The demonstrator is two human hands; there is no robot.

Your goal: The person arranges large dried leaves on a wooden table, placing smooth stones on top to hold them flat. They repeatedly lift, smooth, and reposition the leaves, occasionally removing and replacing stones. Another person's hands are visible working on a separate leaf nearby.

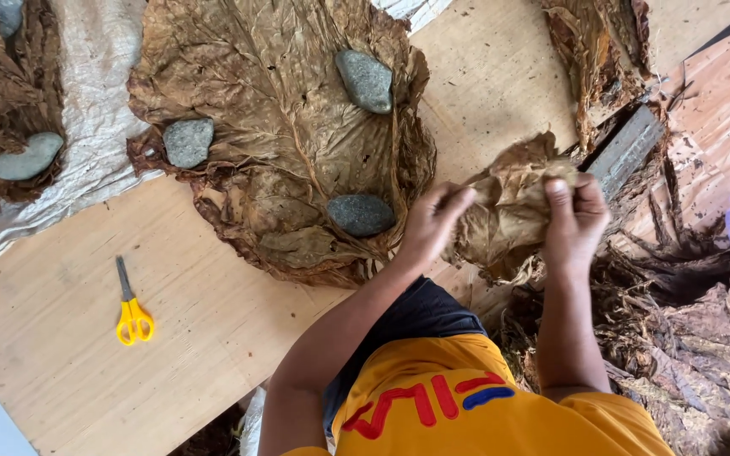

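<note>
Lying across the wooden board [69,338]: a broad stack of flattened dried leaves [280,135], pinned by three grey stones [363,80]. Just right of it, being held above the board's edge: a crumpled dry leaf [509,211]. Gripping it from both sides, forearms angling up and bent at the wrists: left hand [429,226], right hand [574,221], fingers closed into the folds, fingertips partly buried. Lying apart, lower left: yellow-handled scissors [133,312].

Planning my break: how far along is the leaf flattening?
Done: a stack of flattened leaves lies on the board, weighted by three stones. In hand: left hand and right hand spread one crumpled leaf. Left: a loose leaf heap.
</note>
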